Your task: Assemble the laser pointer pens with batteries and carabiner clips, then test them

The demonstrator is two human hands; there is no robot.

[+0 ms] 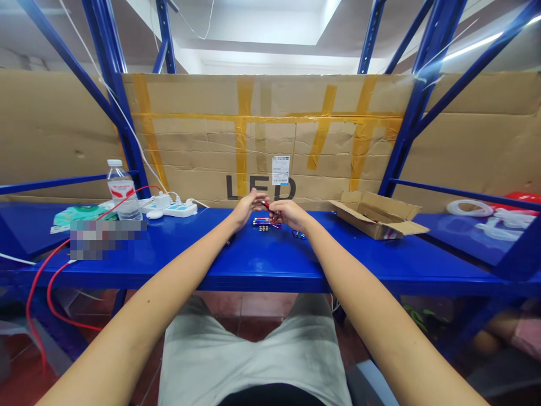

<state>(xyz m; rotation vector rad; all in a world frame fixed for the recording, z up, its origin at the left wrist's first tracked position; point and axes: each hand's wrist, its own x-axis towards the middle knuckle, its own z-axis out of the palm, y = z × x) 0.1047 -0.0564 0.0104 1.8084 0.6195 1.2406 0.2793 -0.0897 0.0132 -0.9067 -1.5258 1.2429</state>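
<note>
My right hand [293, 213] is closed around a small red metal tube [265, 204], which looks like a mini flashlight, with a dark red clip or ring hanging near its lower end. At the tube's other end, the fingertips of my left hand [247, 210] close in on it; some fingers stay stretched out. Below the hands lie several slim purple and blue metal tubes [261, 221] side by side. Small round silvery pieces [264, 228] sit in rows just in front of them. Beside my right wrist are blue and green clips [298, 234], partly covered by the hand.
An open cardboard box [380, 217] stands on the blue table [262, 262] at right. At left are a water bottle [123, 192], a green packet [80, 214], a white power strip [181, 210] and red cables. A large cardboard sheet [203, 146] backs the table between blue posts.
</note>
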